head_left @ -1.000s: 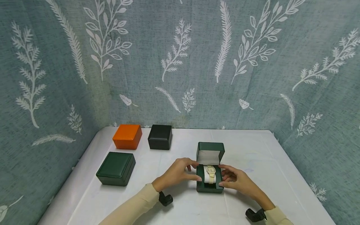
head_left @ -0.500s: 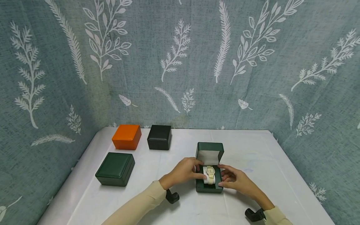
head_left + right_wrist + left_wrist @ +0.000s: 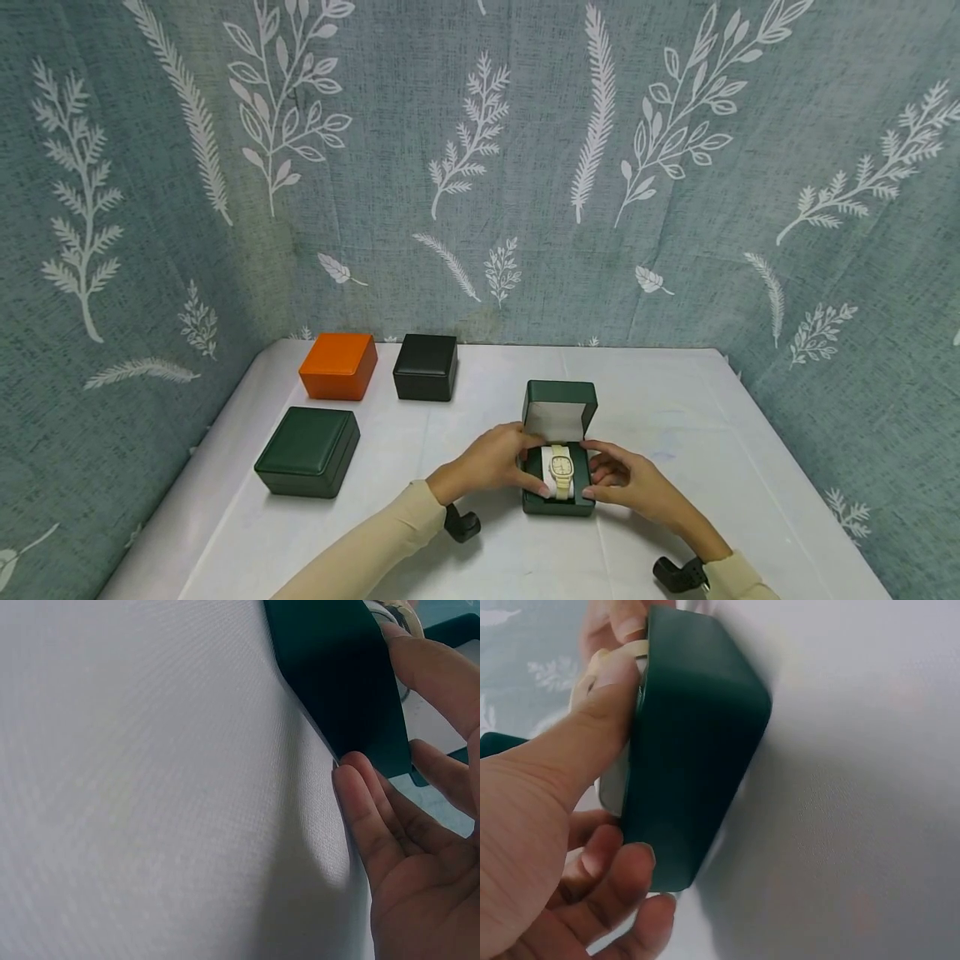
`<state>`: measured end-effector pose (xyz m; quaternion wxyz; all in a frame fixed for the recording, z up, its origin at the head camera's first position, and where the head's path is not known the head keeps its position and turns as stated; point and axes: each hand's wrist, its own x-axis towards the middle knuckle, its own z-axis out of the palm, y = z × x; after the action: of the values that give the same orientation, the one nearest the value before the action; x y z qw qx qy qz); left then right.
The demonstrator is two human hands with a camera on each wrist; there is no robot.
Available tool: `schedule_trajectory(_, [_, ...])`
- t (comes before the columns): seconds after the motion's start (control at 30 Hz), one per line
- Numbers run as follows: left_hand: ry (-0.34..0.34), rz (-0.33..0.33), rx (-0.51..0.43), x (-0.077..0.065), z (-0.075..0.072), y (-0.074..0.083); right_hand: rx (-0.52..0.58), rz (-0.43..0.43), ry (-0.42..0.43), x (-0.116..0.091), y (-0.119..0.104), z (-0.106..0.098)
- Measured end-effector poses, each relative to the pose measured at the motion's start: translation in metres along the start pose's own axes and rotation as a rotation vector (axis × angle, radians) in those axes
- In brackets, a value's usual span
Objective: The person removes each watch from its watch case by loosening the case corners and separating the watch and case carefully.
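Observation:
A green watch box [image 3: 557,507] stands with its lid [image 3: 561,392] raised, showing a pale lining. Inside lies a cream-coloured watch [image 3: 561,468] wrapped round a white cushion [image 3: 547,461], dial up. From the left my left hand [image 3: 489,463] reaches over the box edge. Its thumb [image 3: 604,705] presses at the near end of the cushion by the strap, and its index finger is at the far end; the other fingers curl beside the green box wall [image 3: 697,727]. My right hand [image 3: 637,486] grips the box's right side between thumb and fingers.
Three closed boxes stand at the left: an orange box [image 3: 339,367], a black box [image 3: 426,367] and a larger green box [image 3: 307,450]. A white cloth [image 3: 660,392] covers the table, and a leaf-patterned curtain [image 3: 480,250] hangs behind it.
My left hand has moved right, from the box's left edge onto the cushion. The watch and cushion have tipped, so the dial now faces upward more. The right hand keeps its place.

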<state>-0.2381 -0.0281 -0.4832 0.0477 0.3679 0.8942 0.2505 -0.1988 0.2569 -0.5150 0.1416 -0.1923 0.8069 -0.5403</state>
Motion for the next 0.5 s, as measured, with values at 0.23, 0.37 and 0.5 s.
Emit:
schedule_trajectory(0.23, [-0.005, -0.027, 0.028, -0.0013, 0.0009, 0.0035, 0.010, 0.001, 0.000, 0.0000, -0.0005, 0.0001])
schedule_trajectory(0.37, [-0.003, -0.047, 0.046, -0.0030, 0.0003, 0.0069, 0.014, 0.005, 0.001, -0.0003, -0.0011, 0.0006])
schedule_trajectory(0.5, [0.001, -0.047, 0.053, -0.0047, -0.0005, 0.0096, 0.015, 0.005, 0.005, 0.0001, -0.0004, 0.0009])
